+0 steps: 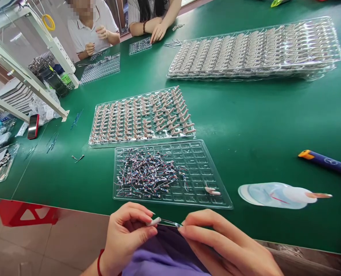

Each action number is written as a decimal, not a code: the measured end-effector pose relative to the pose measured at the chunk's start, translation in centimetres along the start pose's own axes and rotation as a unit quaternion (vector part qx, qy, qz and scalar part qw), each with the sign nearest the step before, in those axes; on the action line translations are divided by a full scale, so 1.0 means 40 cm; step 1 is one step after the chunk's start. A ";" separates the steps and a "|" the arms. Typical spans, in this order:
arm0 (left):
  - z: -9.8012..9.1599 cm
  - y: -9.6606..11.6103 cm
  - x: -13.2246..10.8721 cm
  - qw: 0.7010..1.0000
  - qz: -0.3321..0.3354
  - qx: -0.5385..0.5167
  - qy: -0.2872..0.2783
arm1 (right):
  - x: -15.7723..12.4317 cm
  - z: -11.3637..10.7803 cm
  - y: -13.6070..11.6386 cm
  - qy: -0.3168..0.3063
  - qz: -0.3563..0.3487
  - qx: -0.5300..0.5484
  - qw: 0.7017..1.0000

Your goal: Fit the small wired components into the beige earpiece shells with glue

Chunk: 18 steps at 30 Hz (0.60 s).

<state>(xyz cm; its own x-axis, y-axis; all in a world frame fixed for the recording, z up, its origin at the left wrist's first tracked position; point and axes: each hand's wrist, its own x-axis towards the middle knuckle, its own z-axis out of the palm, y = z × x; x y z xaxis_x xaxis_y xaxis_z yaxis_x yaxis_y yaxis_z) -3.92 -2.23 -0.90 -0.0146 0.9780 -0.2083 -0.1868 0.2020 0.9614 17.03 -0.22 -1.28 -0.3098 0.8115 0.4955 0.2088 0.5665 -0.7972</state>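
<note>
At lower center, the left hand (130, 226) pinches a pale stem (154, 221). The right hand (223, 239) pinches thin wires (170, 222) just beside it.

Here's a single head-worn view, facing forward and down across the green surface (259, 126), which runs aslant; the left hand (130, 228) and right hand (224, 241) loom close, low in frame, a white-shirted co-worker (85, 30) shows far off up top, and tiled floor (58, 253) peeks in lower left.
</note>
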 end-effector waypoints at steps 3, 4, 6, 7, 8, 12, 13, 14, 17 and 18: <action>0.002 0.006 0.001 1.000 0.010 0.011 0.004 | 0.000 -0.005 0.001 -0.023 0.007 0.004 1.000; 0.003 0.008 0.000 1.000 0.012 0.016 0.005 | 0.001 -0.007 0.002 -0.030 0.010 0.007 0.999; 0.004 0.013 -0.002 1.000 0.012 0.025 0.006 | 0.007 -0.007 0.002 -0.033 0.007 0.012 0.999; 0.004 0.014 -0.003 1.000 0.009 0.029 0.005 | 0.011 -0.007 0.003 -0.031 0.005 0.012 0.999; 0.005 0.016 -0.004 0.999 0.006 0.032 0.003 | 0.015 -0.006 0.003 -0.028 0.003 0.011 1.000; 0.009 0.017 -0.003 0.999 -0.010 0.030 -0.002 | 0.031 -0.001 0.002 -0.033 0.008 0.014 0.999; 0.010 0.016 -0.003 0.999 -0.019 0.026 -0.003 | 0.033 0.001 0.001 -0.037 0.013 0.019 0.999; 0.012 0.015 -0.003 0.999 -0.032 0.020 -0.003 | 0.034 0.003 0.001 -0.037 0.018 0.025 0.999; 0.016 0.012 -0.007 0.997 -0.074 -0.001 0.001 | 0.035 0.007 0.001 -0.026 0.038 0.038 0.998; 0.017 0.011 -0.009 0.997 -0.080 0.000 0.007 | 0.034 0.008 0.001 -0.026 0.044 0.041 0.998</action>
<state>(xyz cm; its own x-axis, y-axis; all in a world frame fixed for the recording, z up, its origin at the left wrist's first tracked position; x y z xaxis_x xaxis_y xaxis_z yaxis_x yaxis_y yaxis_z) -3.34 -2.45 -0.29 0.0024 0.9321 -0.3623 -0.1872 0.3563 0.9154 16.31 0.85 -0.74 -0.3418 0.8480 0.4050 0.1622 0.4778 -0.8634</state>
